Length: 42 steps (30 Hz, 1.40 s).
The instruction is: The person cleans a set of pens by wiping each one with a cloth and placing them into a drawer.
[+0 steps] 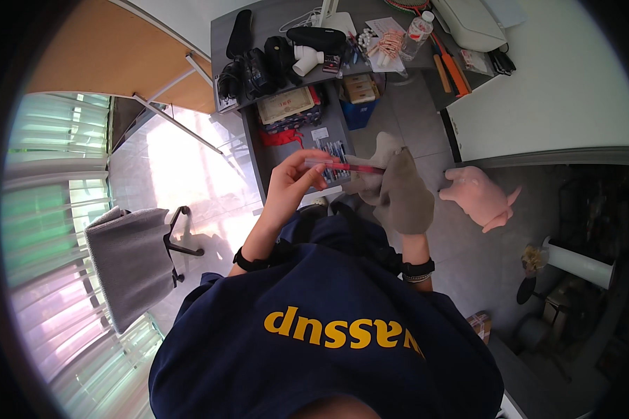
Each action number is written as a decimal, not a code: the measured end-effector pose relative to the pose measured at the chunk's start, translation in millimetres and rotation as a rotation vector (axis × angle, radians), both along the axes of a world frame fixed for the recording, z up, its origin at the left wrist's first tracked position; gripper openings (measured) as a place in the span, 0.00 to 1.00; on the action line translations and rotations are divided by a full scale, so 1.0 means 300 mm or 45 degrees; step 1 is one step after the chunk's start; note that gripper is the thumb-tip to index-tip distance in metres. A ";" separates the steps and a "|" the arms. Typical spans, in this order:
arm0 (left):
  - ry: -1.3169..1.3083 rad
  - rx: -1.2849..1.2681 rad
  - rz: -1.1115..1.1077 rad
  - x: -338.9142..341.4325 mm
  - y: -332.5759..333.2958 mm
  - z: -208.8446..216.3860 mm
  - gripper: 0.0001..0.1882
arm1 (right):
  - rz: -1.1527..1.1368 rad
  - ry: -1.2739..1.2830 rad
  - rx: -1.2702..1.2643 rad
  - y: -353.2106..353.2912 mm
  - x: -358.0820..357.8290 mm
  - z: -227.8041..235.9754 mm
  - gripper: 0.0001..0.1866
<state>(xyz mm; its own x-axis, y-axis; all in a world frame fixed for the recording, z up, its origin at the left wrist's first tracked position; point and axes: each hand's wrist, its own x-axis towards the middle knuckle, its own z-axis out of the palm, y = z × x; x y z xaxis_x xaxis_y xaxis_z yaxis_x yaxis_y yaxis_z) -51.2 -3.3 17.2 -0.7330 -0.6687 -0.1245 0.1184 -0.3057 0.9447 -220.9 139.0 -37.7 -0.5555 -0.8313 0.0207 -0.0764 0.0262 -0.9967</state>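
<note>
My left hand [295, 180] pinches a slim red pen [346, 167] near its clear end, holding it about level above an open desk drawer [262, 166]. The pen's other end meets a grey-brown cloth [407, 195]. That cloth drapes over my right hand, hiding the fingers; only the right wrist [415, 248] shows beneath it. Part of the cloth hangs to the left, and its folds close around the pen's far end. Several pens [335, 150] lie in the drawer, beside a small white card [319, 133] and a red fabric piece [281, 137].
A grey desk [223, 35] holds black cases, a white cylindrical device [307, 61], a plastic bottle [418, 33] and an orange-handled tool [456, 70]. Below it stands a blue bin [358, 114]. A pink plush toy [479, 197] lies right, a grey-draped chair [129, 258] left.
</note>
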 end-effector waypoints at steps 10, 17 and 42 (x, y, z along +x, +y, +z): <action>-0.134 -0.036 -0.215 -0.009 0.018 -0.031 0.11 | -0.172 0.879 0.140 0.063 -0.048 0.021 0.23; -0.142 -0.228 -0.164 -0.024 0.040 -0.025 0.11 | -0.180 1.018 0.157 0.062 -0.054 0.036 0.22; -0.305 -0.483 -0.325 -0.040 0.058 -0.056 0.10 | -0.233 1.330 0.379 0.088 -0.050 0.055 0.19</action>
<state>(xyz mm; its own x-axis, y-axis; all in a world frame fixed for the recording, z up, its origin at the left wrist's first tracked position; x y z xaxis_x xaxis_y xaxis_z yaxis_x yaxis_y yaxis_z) -63.1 14.0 0.5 -0.8593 -0.5031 -0.0921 -0.1486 0.0732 0.9862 -236.0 165.4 -21.0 -0.4964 -0.7879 0.3646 -0.8485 0.3515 -0.3956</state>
